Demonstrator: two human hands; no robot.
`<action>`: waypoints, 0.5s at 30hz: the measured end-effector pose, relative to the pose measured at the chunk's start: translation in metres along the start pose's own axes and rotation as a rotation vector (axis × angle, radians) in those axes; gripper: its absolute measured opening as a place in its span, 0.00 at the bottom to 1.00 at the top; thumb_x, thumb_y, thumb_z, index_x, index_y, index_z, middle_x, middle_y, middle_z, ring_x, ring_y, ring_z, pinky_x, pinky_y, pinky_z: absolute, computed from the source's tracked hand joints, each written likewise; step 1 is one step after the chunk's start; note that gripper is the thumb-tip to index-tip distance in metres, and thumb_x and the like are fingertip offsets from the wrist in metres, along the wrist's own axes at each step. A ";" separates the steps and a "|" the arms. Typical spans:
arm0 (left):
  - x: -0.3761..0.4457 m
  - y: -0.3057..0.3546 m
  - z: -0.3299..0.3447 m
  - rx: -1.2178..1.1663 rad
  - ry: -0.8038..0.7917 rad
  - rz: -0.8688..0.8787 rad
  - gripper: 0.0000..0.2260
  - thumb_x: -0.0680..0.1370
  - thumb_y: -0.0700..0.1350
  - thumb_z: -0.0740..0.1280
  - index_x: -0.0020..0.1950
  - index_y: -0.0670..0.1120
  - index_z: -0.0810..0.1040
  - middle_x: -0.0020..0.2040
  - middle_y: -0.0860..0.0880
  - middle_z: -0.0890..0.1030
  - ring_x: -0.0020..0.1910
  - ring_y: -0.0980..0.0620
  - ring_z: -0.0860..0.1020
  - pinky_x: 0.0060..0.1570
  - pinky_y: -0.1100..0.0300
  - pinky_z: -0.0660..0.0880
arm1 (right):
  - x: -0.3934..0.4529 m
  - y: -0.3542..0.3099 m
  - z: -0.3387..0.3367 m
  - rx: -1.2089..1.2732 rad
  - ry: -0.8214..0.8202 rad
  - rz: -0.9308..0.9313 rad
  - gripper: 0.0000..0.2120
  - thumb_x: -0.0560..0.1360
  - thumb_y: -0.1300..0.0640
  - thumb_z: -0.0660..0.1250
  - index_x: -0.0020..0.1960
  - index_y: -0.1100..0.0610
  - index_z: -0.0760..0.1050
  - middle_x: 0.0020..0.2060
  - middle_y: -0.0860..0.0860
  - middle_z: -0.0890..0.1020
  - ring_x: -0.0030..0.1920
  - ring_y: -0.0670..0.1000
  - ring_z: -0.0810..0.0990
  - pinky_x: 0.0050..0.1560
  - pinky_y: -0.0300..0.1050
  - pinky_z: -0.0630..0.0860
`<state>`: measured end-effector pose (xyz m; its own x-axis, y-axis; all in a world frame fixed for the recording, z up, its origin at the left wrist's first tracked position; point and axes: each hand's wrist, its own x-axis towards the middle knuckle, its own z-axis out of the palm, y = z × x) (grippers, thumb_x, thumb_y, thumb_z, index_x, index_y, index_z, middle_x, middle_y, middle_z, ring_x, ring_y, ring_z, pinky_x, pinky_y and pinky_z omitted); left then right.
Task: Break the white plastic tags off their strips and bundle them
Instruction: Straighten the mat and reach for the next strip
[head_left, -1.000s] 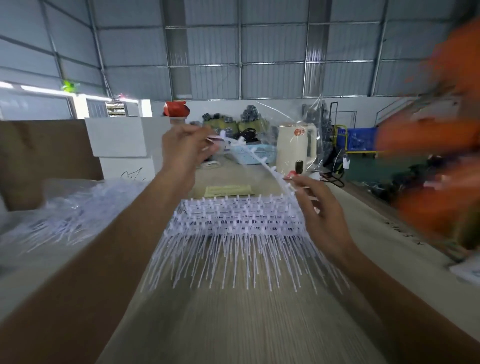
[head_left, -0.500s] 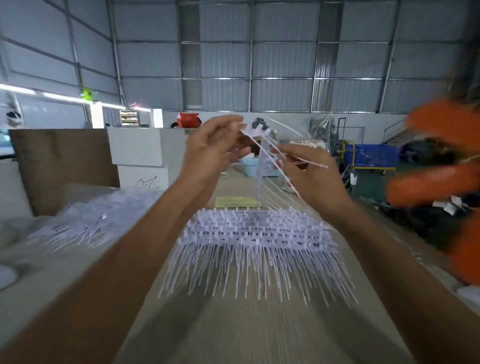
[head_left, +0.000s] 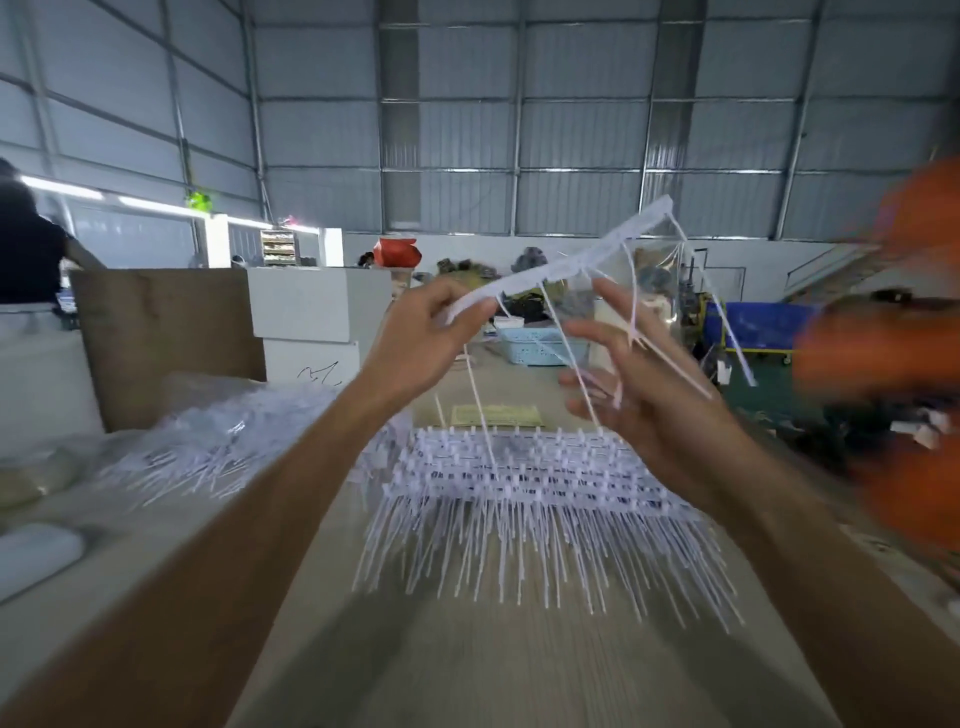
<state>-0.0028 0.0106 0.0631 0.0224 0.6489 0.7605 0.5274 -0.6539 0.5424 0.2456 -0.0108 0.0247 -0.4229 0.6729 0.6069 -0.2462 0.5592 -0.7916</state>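
My left hand (head_left: 421, 340) pinches one end of a white plastic strip (head_left: 566, 262) raised in the air, slanting up to the right. A few thin white tags (head_left: 582, 364) still hang from it. My right hand (head_left: 631, 384) is just below the strip, fingers spread and nearly straight among the hanging tags. Whether it grips any of them I cannot tell. A stack of full tag strips (head_left: 524, 467) lies on the wooden table (head_left: 493, 665) under both hands, with their pins pointing toward me.
A clear bag of loose white tags (head_left: 218, 441) lies on the left. A yellow paper slip (head_left: 493, 415) sits beyond the stack, a blue basket (head_left: 535, 345) farther back. Blurred orange shapes (head_left: 893, 353) fill the right. A person in dark clothes (head_left: 26, 244) stands at far left.
The strip has been lifted higher and tilted up to the right in my left hand. My right hand has opened its fingers beneath it. Few tags remain on the strip.
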 end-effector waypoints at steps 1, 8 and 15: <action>-0.003 -0.005 -0.005 0.043 -0.056 0.002 0.10 0.80 0.53 0.68 0.49 0.47 0.83 0.42 0.52 0.82 0.38 0.61 0.76 0.38 0.67 0.70 | -0.011 0.011 -0.014 -0.128 -0.083 0.032 0.35 0.75 0.47 0.73 0.76 0.36 0.61 0.73 0.47 0.71 0.64 0.55 0.80 0.59 0.53 0.79; -0.040 -0.047 -0.007 -0.032 -0.399 -0.147 0.08 0.79 0.50 0.70 0.52 0.49 0.84 0.47 0.53 0.84 0.47 0.49 0.82 0.46 0.53 0.76 | -0.062 0.046 -0.090 0.432 -0.165 0.366 0.36 0.83 0.57 0.60 0.82 0.46 0.41 0.80 0.61 0.44 0.79 0.68 0.45 0.73 0.76 0.42; -0.059 -0.076 0.013 -0.079 -0.428 -0.154 0.05 0.77 0.50 0.72 0.50 0.51 0.86 0.46 0.54 0.85 0.46 0.54 0.83 0.47 0.61 0.77 | -0.053 0.092 -0.086 0.020 0.067 0.506 0.23 0.72 0.40 0.75 0.57 0.55 0.80 0.61 0.67 0.79 0.54 0.62 0.84 0.54 0.59 0.80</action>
<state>-0.0337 0.0270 -0.0279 0.3062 0.8322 0.4622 0.4857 -0.5542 0.6760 0.3202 0.0463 -0.0738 -0.4370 0.8868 0.1501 -0.0417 0.1467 -0.9883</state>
